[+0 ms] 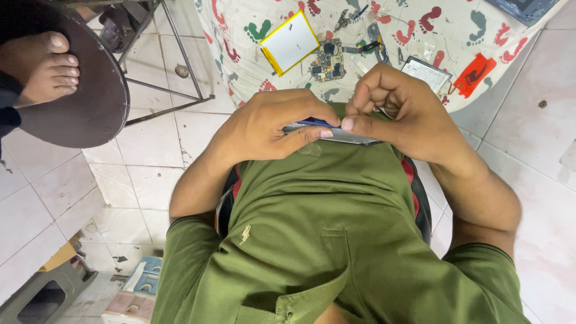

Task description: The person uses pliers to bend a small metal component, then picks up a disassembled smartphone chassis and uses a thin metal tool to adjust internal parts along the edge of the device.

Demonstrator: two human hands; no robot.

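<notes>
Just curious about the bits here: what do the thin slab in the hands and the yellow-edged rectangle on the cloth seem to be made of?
The slab held by both hands looks like grey metal or glossy plastic, since its edge catches light; I cannot tell which. The yellow-edged rectangle looks like a foil pouch wrapped in tape: flat white face, shiny yellow rim. The cloth appears to be printed fabric, with visible folds.

Looking steeply down from the head, close over the green shirt (336,240) and lap, facing forward toward the footprint-patterned cloth (468,36) and tiled floor (150,174); one view only.

Phone (348,137) mostly hidden by both hands — dark device (528,7) cut off.
</notes>
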